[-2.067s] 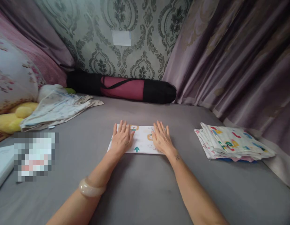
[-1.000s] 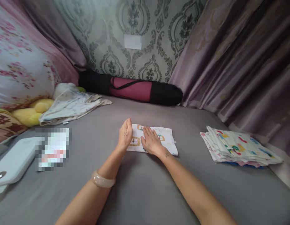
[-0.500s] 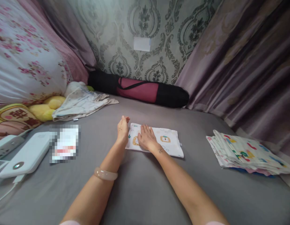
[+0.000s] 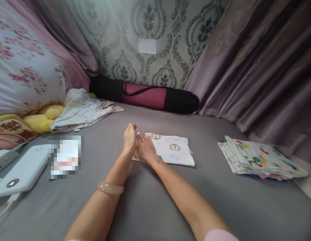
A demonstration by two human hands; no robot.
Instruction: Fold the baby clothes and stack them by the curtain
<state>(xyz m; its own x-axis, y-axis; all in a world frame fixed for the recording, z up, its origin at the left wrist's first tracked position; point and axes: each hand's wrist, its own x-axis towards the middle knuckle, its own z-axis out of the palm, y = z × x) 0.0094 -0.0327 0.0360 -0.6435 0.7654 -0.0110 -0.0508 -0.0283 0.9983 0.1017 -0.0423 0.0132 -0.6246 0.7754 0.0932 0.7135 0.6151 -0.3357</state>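
A small folded white cloth (image 4: 170, 150) with lion and tree prints lies on the grey bed sheet (image 4: 150, 207). My right hand (image 4: 144, 149) lies flat, fingers stretched out, on the cloth's left end. My left hand (image 4: 129, 138) stands on its edge against the cloth's left side, fingers straight and together, touching my right hand. A pale bangle is on my left wrist.
A stack of folded colourful cloths (image 4: 258, 157) lies at the right by the purple curtain. A black and maroon roll bag (image 4: 147, 95) lies along the wall. Crumpled cloth (image 4: 82, 112), yellow plush and pillows sit at the left, with a white device (image 4: 18, 172) at the near left.
The cloth has been folded narrower. My right hand slid left across it to its left end; my left hand turned upright against that edge.
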